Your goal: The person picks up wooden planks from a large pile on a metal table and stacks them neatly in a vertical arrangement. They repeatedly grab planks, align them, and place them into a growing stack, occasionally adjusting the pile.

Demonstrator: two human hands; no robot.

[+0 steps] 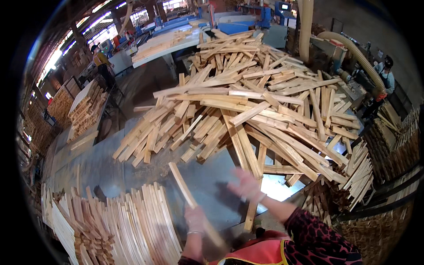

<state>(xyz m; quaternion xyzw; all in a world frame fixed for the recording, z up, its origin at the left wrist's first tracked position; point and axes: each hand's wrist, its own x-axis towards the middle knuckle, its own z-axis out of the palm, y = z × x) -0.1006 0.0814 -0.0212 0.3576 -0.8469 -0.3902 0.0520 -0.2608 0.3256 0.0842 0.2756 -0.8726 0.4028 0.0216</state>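
Observation:
In my gloved left hand point(194, 219) is a wooden strip point(181, 184), gripped near its middle and slanting over the metal table point(132, 175). The strip's near end is smeared by motion. My gloved right hand point(247, 186) is raised over the table with its fingers spread and nothing in it, somewhat blurred. Just past it, several long strips stick out from a big loose pile of wooden strips point(251, 95). To the left of my left hand, many strips stand side by side in a tight row point(141, 216).
A co-worker point(102, 64) stands at the far left beyond stacked boards point(86, 110); another person point(383, 79) is at the far right near a ribbed hose point(360, 57). Further wood stacks point(375, 234) line the right side. Blue machinery point(234, 26) stands behind the pile.

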